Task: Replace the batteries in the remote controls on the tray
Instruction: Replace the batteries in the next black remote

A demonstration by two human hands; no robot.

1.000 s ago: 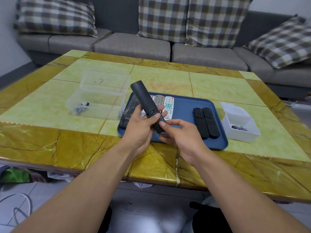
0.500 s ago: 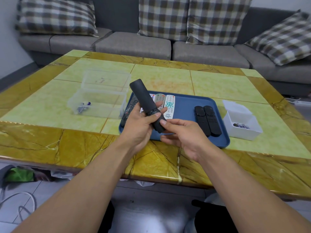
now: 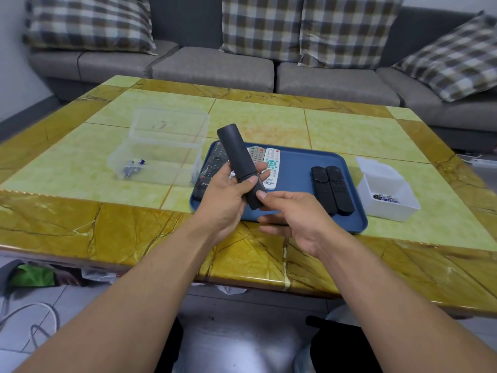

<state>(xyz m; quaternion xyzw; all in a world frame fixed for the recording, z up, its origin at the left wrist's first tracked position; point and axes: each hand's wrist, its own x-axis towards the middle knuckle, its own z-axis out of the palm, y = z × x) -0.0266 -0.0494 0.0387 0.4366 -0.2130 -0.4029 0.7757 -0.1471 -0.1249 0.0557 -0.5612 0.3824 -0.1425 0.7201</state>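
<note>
Remote (image 3: 239, 160) underside hidden by hands.

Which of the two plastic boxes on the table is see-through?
The clear box left of the blue tray; a few batteries show through its wall. The box on the right is opaque white.

We note the tray (image 3: 295, 168) mid-table (image 3: 80, 227), remotes (image 3: 271, 168) lying in it, one bin (image 3: 161, 146) to its left, another box (image 3: 387, 195) to its right, sofa (image 3: 215, 68) behind.

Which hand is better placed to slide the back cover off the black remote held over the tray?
Probably the right hand: its fingertips pinch the black remote's lower end, while the left hand grips the body to steady it.
</note>
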